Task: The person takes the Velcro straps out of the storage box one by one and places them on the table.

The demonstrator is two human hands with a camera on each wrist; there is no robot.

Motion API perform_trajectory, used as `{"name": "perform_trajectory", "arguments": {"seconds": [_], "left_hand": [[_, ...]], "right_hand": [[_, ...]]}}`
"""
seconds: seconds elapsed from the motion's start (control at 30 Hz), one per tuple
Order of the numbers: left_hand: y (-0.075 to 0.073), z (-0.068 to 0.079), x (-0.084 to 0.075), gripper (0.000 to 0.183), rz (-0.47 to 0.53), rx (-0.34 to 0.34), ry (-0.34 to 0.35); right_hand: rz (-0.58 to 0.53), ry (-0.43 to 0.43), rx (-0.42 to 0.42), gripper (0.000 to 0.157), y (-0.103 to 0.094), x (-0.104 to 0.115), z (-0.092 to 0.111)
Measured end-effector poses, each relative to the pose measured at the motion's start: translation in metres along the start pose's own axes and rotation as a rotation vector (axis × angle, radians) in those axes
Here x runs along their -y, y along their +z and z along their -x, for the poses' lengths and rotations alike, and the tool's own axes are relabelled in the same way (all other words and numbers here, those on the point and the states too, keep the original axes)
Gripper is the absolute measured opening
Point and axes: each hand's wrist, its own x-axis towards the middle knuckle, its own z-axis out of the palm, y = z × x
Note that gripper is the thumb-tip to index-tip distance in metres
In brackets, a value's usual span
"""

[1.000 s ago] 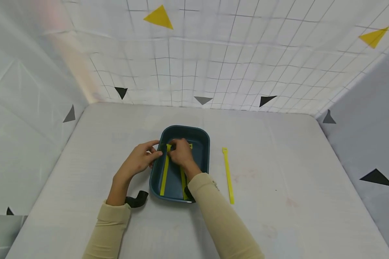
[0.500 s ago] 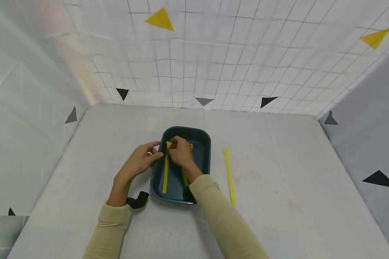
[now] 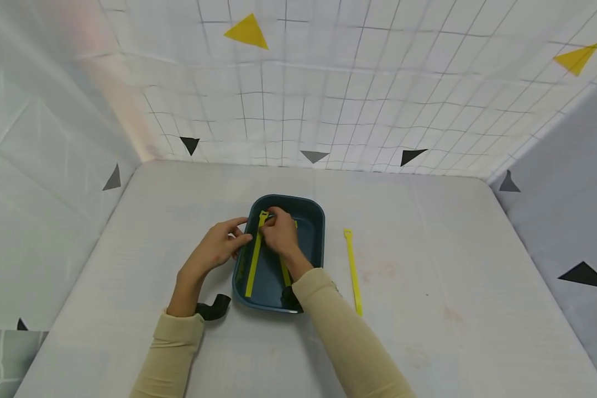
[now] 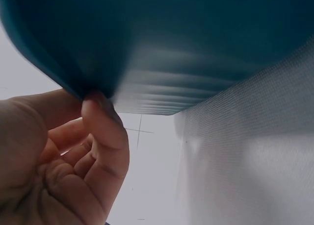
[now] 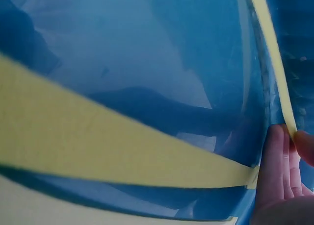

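Note:
In the head view a dark teal tray lies on the table. My left hand pinches its left rim between thumb and fingers; the left wrist view shows this hand at the tray's edge from below. Inside the tray my right hand pinches a yellow strap near its slotted head. The right wrist view shows this strap running up from between thumb and fingers. A second yellow strap lies in the tray, partly hidden by my right hand and forearm.
A black object sits in the tray's near right corner, partly behind my sleeve. A black bent tube lies by my left wrist. Another yellow strap lies right of the tray. White sheeting walls the table.
My right hand has shifted slightly away from me, taking the head end of the strap farther up and to the right, so the strap now slants more. My left hand stays on the rim.

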Motion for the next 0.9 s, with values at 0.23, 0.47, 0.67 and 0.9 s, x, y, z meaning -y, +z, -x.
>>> {"name": "perform_trajectory", "arguments": {"seconds": [0.23, 0.47, 0.67, 0.9], "left_hand": [[0.0006, -0.0008, 0.0006, 0.051, 0.002, -0.003, 0.005], [0.0001, -0.0007, 0.0001, 0.051, 0.001, -0.003, -0.003], [-0.0002, -0.0010, 0.0004, 0.051, 0.007, -0.002, -0.005], [-0.0003, -0.0016, 0.0030, 0.052, 0.008, -0.003, -0.005]], "right_hand": [[-0.048, 0.042, -0.002, 0.049, 0.0005, -0.0001, -0.0008], [-0.121, 0.063, 0.003, 0.051, -0.0002, 0.0033, 0.0001], [-0.169, 0.073, -0.003, 0.049, -0.0020, 0.0056, 0.0009], [-0.226, 0.095, -0.025, 0.047, -0.0048, 0.0094, 0.0028]]}}
